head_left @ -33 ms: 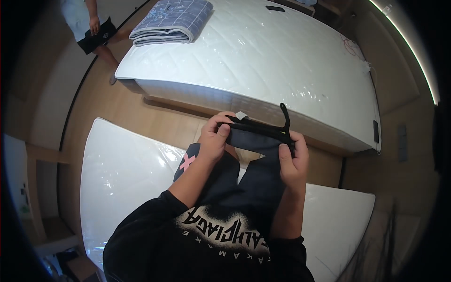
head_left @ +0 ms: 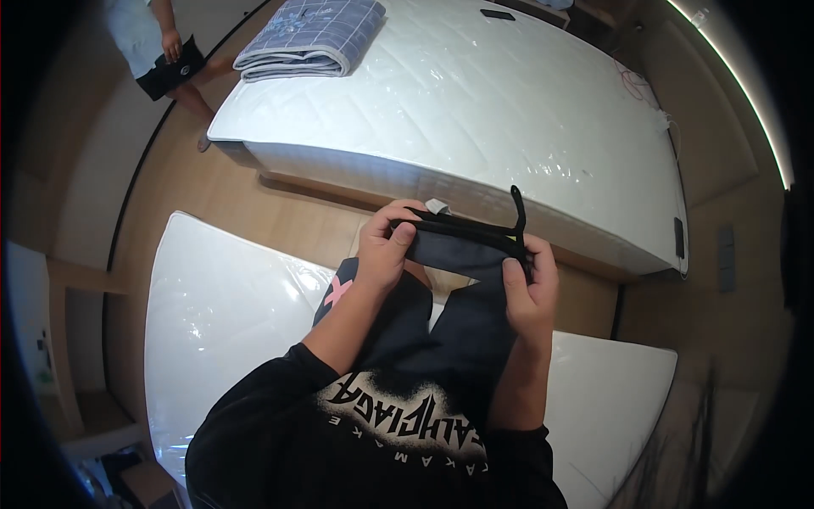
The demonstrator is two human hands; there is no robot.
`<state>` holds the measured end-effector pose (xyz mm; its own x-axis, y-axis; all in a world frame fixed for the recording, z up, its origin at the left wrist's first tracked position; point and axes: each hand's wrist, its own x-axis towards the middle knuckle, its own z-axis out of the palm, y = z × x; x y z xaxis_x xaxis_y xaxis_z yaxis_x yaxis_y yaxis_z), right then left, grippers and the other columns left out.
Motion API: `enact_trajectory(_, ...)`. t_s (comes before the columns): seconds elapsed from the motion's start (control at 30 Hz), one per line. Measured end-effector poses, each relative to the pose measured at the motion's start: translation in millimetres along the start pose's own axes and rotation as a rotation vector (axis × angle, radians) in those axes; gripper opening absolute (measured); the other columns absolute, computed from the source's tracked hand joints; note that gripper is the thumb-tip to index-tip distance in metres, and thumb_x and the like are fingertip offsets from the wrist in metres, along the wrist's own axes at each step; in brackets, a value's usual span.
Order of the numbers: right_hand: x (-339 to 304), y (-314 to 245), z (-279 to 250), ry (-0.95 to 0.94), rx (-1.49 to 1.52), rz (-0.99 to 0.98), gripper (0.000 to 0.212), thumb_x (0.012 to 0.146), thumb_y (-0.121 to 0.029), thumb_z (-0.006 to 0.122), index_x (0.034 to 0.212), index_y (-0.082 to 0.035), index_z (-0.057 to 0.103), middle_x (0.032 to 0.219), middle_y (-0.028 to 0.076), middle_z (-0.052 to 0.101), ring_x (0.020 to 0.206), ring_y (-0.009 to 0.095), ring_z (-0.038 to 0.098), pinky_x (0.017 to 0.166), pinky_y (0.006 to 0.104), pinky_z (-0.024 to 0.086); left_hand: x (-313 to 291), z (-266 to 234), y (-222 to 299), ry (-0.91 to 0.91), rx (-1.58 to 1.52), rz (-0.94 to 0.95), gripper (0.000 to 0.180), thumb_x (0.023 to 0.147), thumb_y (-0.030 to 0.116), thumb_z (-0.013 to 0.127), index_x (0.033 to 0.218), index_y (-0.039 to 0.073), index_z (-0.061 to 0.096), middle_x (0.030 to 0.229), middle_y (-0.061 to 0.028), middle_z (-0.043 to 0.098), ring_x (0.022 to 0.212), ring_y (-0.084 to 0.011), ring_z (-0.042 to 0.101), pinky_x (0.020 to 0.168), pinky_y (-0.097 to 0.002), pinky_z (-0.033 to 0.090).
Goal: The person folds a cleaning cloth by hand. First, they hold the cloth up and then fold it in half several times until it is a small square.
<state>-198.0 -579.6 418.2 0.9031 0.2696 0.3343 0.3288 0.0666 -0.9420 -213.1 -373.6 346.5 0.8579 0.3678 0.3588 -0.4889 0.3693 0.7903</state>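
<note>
I hold a flat dark-grey fabric piece with black edging stretched between my two hands, in front of my body. My left hand grips its left end, thumb on the near face and fingers curled behind. The right end is pinched in my right hand, also with the thumb in front. A small white tag sticks up from the top edge. Near my right fingers a narrow black strap rises from the piece. Its exact kind I cannot make out. Behind it are my dark trouser legs.
Ahead lies a large white mattress in clear plastic, bearing a folded blue checked quilt and a dark phone-like object. Another plastic-wrapped mattress is under and around me. A person stands on the wooden floor at far left.
The black strap's tip has shifted very slightly to the right. Both hands keep their grip.
</note>
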Motion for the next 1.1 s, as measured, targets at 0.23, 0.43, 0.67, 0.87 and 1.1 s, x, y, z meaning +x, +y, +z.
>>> enact_trajectory(0.23,6.1,8.5,-8.3,0.021,-0.283,-0.198,0.040,0.084,0.008,0.055,0.123,0.003,0.059,0.102,0.012,0.059,0.086,0.017,0.060,0.079,0.0258,0.048,0.7,-0.7,15.2,-0.029,0.231,0.108,0.017,0.088,0.013,0.073,0.097,0.001,0.065,0.107,-0.0113,0.065,0.103,-0.0208,0.060,0.093,-0.0318,0.045)
enact_trajectory(0.43,11.7,-5.6,-7.8,-0.008,-0.360,-0.136,0.033,0.081,0.009,0.054,0.109,0.001,0.067,0.089,0.008,0.051,0.072,0.014,0.051,0.061,0.0238,0.042,0.9,3.2,11.4,-0.008,0.193,0.084,0.012,0.085,0.005,0.073,0.094,0.000,0.068,0.106,-0.0110,0.065,0.100,-0.0190,0.061,0.088,-0.0297,0.047)
enact_trajectory(0.67,13.1,-6.5,-6.0,0.037,-0.351,-0.179,0.030,0.078,0.008,0.055,0.105,0.002,0.068,0.087,0.009,0.053,0.072,0.016,0.052,0.063,0.0248,0.042,6.8,14.1,24.0,-0.323,0.677,0.211,0.024,0.078,0.004,0.076,0.102,0.004,0.072,0.109,-0.0105,0.063,0.089,-0.0186,0.061,0.076,-0.0281,0.050)
enact_trajectory(0.87,12.4,-7.9,-10.6,0.011,-0.301,-0.170,0.032,0.078,0.008,0.055,0.107,0.003,0.067,0.087,0.009,0.053,0.074,0.015,0.052,0.065,0.0242,0.042,6.9,19.2,18.5,-0.385,0.806,0.295,0.031,0.075,0.004,0.079,0.105,0.007,0.074,0.112,-0.0098,0.062,0.084,-0.0177,0.061,0.070,-0.0271,0.050)
enact_trajectory(1.1,13.1,-7.8,-10.1,0.021,-0.290,-0.163,0.033,0.078,0.008,0.054,0.109,0.003,0.067,0.087,0.008,0.053,0.074,0.015,0.051,0.065,0.0244,0.042,9.5,20.9,24.6,-0.413,0.881,0.488,0.020,0.078,0.000,0.072,0.098,0.004,0.070,0.120,-0.0159,0.058,0.101,-0.0264,0.058,0.085,-0.0345,0.048)
